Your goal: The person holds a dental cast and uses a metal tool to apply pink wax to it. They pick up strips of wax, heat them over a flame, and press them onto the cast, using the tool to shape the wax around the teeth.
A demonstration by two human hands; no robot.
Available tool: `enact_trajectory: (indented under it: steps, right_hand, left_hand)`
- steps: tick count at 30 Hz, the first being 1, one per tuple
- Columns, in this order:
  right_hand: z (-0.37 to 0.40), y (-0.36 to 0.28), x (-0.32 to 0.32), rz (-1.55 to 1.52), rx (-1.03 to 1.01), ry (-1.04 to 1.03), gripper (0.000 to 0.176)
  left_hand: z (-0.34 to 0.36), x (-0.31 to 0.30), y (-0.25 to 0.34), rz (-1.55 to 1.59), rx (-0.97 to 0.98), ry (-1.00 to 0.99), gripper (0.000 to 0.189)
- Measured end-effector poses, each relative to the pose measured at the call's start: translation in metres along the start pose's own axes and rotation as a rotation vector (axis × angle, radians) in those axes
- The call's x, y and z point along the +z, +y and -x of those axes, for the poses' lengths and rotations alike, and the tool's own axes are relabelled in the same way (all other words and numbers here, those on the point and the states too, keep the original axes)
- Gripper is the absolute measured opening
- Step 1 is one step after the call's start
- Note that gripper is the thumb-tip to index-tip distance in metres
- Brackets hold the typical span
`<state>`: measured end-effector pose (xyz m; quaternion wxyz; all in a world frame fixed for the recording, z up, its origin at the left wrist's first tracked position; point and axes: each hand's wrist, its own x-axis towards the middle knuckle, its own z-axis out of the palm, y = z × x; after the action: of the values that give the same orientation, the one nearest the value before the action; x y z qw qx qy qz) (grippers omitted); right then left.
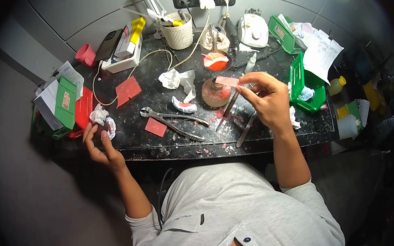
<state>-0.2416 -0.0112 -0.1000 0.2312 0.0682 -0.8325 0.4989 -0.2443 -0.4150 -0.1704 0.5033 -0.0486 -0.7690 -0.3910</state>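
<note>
My right hand [266, 96] pinches a strip of pink wax [227, 81] between thumb and fingertips. The strip extends over the top of a round burner [215, 96], whose wick and any flame I cannot make out. At the left edge of the table, my left hand [103, 151] has its fingers apart and grips nothing visible. Its fingertips are close to a small white-and-pink dental cast [110, 128] and a crumpled paper [98, 114]. A second cast [184, 105] lies near the middle, beside large pliers [171, 123] with open handles.
Square wax sheets [155, 127] [128, 91] lie left of centre. A knife-like tool [228, 111] and a spatula [246, 130] lie near my right hand. Green boxes [306, 86] stand at right, a red-and-green one [82, 111] at left. Behind are a pan of red wax [216, 62] and a tool cup [178, 34].
</note>
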Motion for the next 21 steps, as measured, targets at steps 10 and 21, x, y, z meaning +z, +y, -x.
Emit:
enact_trajectory:
  steps: [10,21]
  right_hand:
    - [-0.008,0.004,0.01,0.005,0.055,-0.005,0.016]
    - [-0.011,0.001,0.016,-0.04,0.13,-0.05,0.018]
  left_hand:
    - [0.0,0.006,-0.008,0.155,-0.199,-0.23,0.053]
    - [0.0,0.008,0.003,-0.05,-0.169,-0.321,0.056]
